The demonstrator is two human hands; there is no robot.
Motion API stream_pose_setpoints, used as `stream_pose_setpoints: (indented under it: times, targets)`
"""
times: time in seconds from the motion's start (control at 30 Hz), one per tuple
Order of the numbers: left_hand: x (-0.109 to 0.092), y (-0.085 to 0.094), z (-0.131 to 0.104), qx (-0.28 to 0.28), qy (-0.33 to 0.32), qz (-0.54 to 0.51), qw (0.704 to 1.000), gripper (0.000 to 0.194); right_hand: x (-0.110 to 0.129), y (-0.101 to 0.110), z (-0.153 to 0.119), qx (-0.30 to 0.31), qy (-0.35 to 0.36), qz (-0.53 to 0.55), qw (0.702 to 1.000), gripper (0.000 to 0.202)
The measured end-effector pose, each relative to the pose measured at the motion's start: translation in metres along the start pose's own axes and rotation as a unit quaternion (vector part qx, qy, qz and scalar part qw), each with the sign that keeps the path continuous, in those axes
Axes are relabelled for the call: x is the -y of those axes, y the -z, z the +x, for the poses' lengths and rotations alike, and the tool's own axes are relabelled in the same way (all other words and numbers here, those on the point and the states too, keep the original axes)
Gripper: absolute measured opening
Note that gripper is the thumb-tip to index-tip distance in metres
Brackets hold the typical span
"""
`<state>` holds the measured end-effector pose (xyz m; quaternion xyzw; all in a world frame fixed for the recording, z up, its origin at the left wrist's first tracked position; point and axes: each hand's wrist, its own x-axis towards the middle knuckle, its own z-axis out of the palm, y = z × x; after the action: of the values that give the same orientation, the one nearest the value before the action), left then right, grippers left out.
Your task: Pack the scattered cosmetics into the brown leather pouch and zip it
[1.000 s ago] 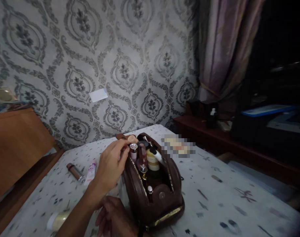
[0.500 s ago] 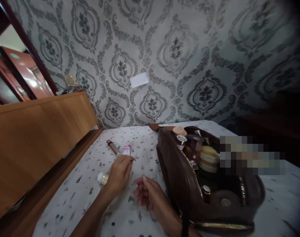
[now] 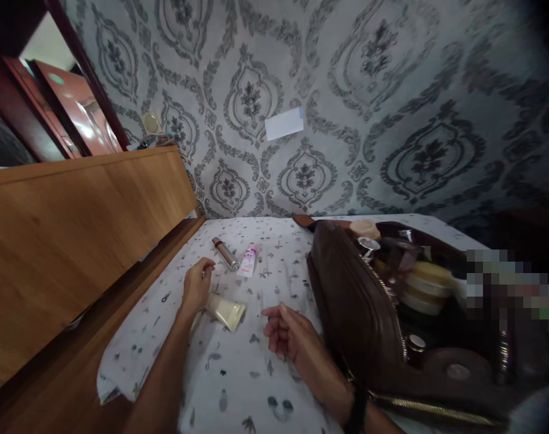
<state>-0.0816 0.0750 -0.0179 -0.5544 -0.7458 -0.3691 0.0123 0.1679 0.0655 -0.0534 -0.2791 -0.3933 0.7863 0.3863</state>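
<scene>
My left hand [image 3: 197,284] is over the bedspread at the left, fingers loosely bent and apart, with no object visible in them. Its outer edge hides the end of a cream-coloured squeeze tube [image 3: 226,311]; whether they touch is unclear. Beyond the hand lie a metallic brown-and-silver cylindrical tube [image 3: 226,254] and, beside it, a small pink-and-white tube [image 3: 248,260]. My right hand [image 3: 287,331] hovers left of a brown leather bag [image 3: 346,289], empty, its index finger extended and the others loosely curled.
The unzipped bag holds several cosmetics, among them a yellow-lidded jar [image 3: 425,286] and a small capped bottle [image 3: 416,346]. A wooden board [image 3: 88,223] borders the bed at left. Patterned wallpaper [image 3: 301,175] with a white paper strip [image 3: 284,123] rises behind.
My left hand has drawn back leftward from the pink tube, uncovering the cream tube's flat end. My right hand keeps much the same pose. The camera view has shifted, moving the bag rightward in the picture.
</scene>
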Motion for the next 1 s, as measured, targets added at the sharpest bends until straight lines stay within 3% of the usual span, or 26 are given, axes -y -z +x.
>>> stream_pose_setpoints:
  times: [0.1, 0.27, 0.47, 0.67, 1.0]
  targets:
    - [-0.003, 0.003, -0.003, 0.025, 0.004, 0.017, 1.000, 0.023, 0.000, -0.001, -0.001, 0.001, 0.001, -0.001, 1.000, 0.064]
    - [-0.012, 0.009, -0.011, 0.149, 0.003, 0.151, 0.977, 0.025, -0.004, -0.001, 0.000, -0.002, 0.000, 0.008, 1.000, 0.067]
    - [-0.009, 0.013, -0.015, 0.198, 0.060, 0.208, 0.956, 0.027, -0.006, 0.000, 0.001, -0.002, 0.001, 0.006, 1.000, 0.074]
    - [-0.008, 0.016, -0.014, 0.207, 0.080, 0.249, 0.943, 0.039, -0.007, 0.001, 0.003, 0.002, 0.008, 0.003, 1.000, 0.076]
    - [-0.007, 0.009, -0.012, 0.183, 0.049, 0.252, 0.949, 0.031, 0.002, -0.002, -0.002, 0.003, -0.010, 0.003, 1.000, 0.071]
